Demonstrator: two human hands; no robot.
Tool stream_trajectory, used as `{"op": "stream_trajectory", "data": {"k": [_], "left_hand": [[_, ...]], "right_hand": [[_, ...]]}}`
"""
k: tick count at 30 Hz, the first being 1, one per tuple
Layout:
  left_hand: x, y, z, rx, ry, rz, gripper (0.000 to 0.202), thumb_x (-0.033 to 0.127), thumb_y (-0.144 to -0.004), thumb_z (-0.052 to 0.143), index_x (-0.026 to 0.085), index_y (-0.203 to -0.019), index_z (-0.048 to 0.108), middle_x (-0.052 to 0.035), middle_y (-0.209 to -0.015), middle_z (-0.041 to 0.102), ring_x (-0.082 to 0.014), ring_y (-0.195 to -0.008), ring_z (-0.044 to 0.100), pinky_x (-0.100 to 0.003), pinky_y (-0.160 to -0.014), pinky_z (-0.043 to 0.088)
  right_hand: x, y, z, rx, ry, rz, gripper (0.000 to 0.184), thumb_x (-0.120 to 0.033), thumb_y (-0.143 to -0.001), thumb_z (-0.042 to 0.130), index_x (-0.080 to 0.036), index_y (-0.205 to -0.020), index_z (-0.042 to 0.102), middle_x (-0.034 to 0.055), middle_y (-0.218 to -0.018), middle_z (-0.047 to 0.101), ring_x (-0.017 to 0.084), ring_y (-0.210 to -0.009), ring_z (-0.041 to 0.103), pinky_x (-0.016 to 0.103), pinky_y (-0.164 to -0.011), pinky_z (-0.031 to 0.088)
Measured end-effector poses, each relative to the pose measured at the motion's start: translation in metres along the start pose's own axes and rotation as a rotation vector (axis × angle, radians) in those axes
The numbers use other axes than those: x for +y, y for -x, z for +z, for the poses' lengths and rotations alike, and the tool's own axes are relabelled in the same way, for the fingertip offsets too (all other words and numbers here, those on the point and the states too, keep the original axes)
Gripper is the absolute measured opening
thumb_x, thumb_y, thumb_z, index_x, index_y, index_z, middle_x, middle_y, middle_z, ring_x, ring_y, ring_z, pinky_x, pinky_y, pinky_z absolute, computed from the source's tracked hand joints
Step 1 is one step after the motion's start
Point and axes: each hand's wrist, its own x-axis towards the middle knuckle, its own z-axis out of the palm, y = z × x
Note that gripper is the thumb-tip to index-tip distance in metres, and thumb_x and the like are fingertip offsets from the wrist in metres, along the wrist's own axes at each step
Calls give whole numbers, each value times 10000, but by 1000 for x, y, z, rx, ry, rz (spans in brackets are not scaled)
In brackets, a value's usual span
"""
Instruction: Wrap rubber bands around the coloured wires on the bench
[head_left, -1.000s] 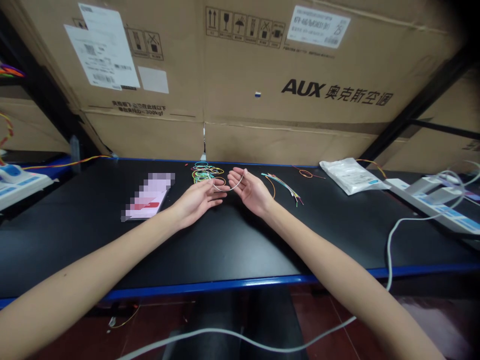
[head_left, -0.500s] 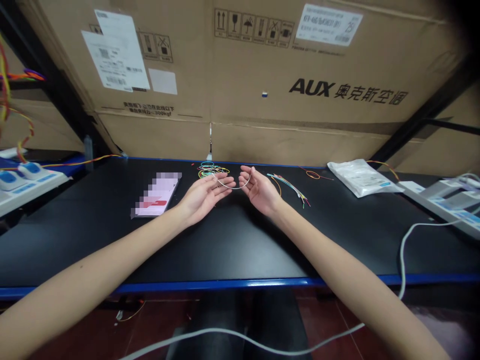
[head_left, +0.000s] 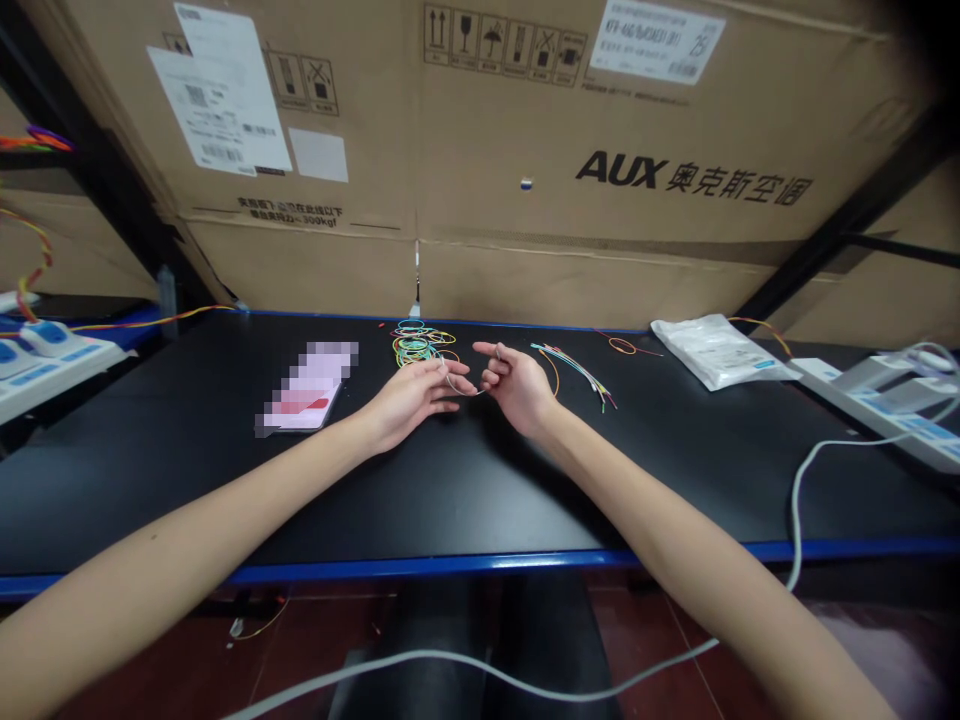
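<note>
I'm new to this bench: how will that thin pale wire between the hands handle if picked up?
Likely light and flexible: the pale wire curves between the left hand and right hand. It seems to hold that curve, so it probably has some springiness.

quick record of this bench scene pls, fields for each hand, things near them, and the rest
left hand: fingers touch one end of a thin pale wire, grip unclear
right hand: appears to pinch its other end
things: tangle of coloured wire loops beyond the left hand; loose coloured wires beside the right hand
rest: black bench, white plastic packet, AUX cardboard box
</note>
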Motion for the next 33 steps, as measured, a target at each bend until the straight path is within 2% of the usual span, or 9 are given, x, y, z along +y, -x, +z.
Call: {"op": "stream_trajectory", "data": {"k": [7, 13, 17, 21, 23, 26, 29, 33], "left_hand": [[-3, 0, 1, -57, 27, -1, 145, 250, -896, 612, 147, -983, 667, -91, -877, 722, -206, -905, 672, -315, -767, 465], [3, 4, 6, -27, 132, -9, 68, 226, -877, 651, 167, -901, 630, -55, -912, 726, -183, -865, 678, -306, -750, 456], [6, 4, 6, -49, 140, -12, 138, 272, -835, 715, 167, -856, 628, -35, -861, 717, -168, -832, 668, -291, -732, 437], [6, 5, 6, -75, 112, -1, 197, 306, -773, 778, 167, -831, 651, -15, -801, 697, -153, -830, 655, -278, -744, 427], [6, 5, 5, -79, 95, 4, 199, 307, -765, 785, 167, -847, 669, -20, -818, 702, -148, -839, 648, -284, -771, 430], [5, 6, 4, -66, 86, 10, 191, 293, -754, 792, 171, -857, 687, -23, -821, 707, -146, -839, 642, -297, -806, 430], [5, 5, 4, -53, 95, 13, 171, 278, -736, 802, 178, -828, 698, -24, -809, 712, -149, -833, 641, -303, -810, 430], [6, 5, 3, -25, 92, 14, 160, 257, -704, 813, 182, -817, 727, -29, -812, 718, -155, -838, 644, -300, -797, 437]], "right_hand": [[-13, 12, 7, -27, 11, -23, 291, -228, -802, 399, -140, -796, 676, -78, -548, 188, 101, -458, 162, 239, -437, 243], [-17, 11, 6, -184, 3, 6, 303, -197, -795, 398, -118, -870, 680, -79, -545, 214, 91, -453, 162, 226, -426, 229], [-13, 11, 6, -213, 10, -32, 248, -206, -841, 467, -141, -976, 666, -91, -542, 293, 75, -446, 244, 215, -444, 282], [-10, 11, 9, -186, -11, -109, 220, -183, -858, 541, -207, -1072, 589, -89, -624, 516, 68, -471, 441, 212, -495, 381], [-10, 11, 10, -164, -19, -110, 203, -195, -876, 556, -226, -1076, 553, -67, -718, 618, 81, -537, 557, 214, -516, 415], [-8, 9, 10, -129, -18, -130, 140, -229, -869, 615, -231, -988, 541, -38, -820, 685, 113, -703, 670, 222, -582, 469], [-4, 6, 6, -124, 15, -187, 143, -269, -836, 677, -226, -909, 563, -21, -851, 708, 135, -838, 694, 239, -678, 499], [2, 3, 3, -102, 141, -255, 171, -324, -791, 719, -218, -888, 629, -13, -810, 708, 124, -807, 672, 249, -720, 500]]}}
